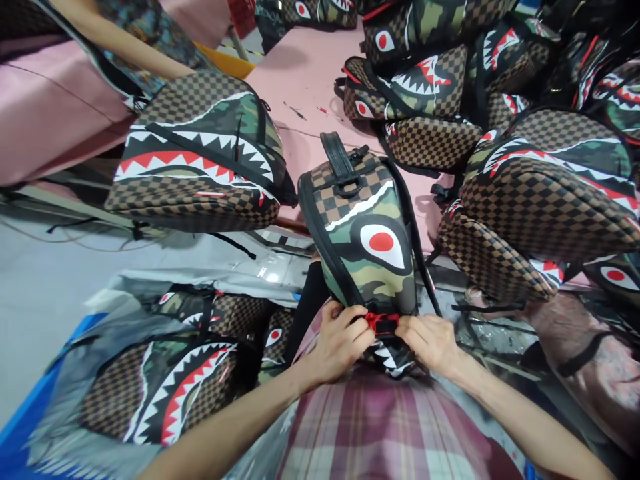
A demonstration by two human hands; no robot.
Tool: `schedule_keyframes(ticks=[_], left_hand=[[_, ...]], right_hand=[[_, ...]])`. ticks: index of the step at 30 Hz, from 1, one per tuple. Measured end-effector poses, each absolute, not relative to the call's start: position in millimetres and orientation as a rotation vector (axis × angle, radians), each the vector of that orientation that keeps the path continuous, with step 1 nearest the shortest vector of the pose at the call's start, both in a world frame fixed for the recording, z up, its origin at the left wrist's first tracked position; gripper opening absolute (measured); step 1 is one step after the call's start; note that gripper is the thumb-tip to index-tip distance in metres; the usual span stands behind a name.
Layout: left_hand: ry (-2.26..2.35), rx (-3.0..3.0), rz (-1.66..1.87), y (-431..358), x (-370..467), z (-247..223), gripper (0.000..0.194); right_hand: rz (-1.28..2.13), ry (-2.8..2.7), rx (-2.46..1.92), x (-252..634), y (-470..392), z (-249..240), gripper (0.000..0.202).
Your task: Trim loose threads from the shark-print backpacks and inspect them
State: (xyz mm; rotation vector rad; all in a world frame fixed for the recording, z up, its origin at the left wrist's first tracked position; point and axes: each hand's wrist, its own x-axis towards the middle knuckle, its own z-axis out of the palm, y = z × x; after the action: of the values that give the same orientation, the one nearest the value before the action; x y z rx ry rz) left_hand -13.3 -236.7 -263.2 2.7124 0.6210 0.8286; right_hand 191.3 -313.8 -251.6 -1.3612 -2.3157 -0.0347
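Note:
A small camouflage and checkered bag point(383, 230) with a printed eye and a black top handle rests between the table edge and my lap. At its lower end, my left hand point(345, 337) is closed on the left side of the bag's edge, beside a red strip with a black patch point(384, 325). On the opposite side of that strip, my right hand point(430, 340) pinches the bag's edge. Printed white teeth show just below the strip. Both hands' fingertips are partly hidden, and what the black patch is I cannot tell.
A large shark-mouth backpack point(200, 153) stands at the left table edge, near another person's arm point(135, 40). More bags point(545, 193) crowd the right. Small tools point(295, 110) lie on the pink table point(313, 67). Below left, a lined blue bin point(75, 340) holds several bags.

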Motion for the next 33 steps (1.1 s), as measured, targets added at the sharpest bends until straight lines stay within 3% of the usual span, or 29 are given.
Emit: schedule_keyframes(ticks=[17, 20, 27, 33], left_hand=[[0.614, 2.627, 0.961, -214, -1, -274, 0.011], [0.573, 2.625, 0.99, -195, 3, -263, 0.004], [0.707, 2.662, 0.934, -139, -12, -213, 0.012], [0.836, 2.692, 0.859, -120, -35, -205, 0.018]], right_hand=[[0.068, -2.13, -1.417, 203, -301, -256, 0.018], [0.075, -2.095, -1.407, 207, -288, -252, 0.025], [-0.053, -1.953, -1.483, 191, -245, -228, 0.037], [0.01, -2.045, -1.443, 172, -247, -235, 0.042]])
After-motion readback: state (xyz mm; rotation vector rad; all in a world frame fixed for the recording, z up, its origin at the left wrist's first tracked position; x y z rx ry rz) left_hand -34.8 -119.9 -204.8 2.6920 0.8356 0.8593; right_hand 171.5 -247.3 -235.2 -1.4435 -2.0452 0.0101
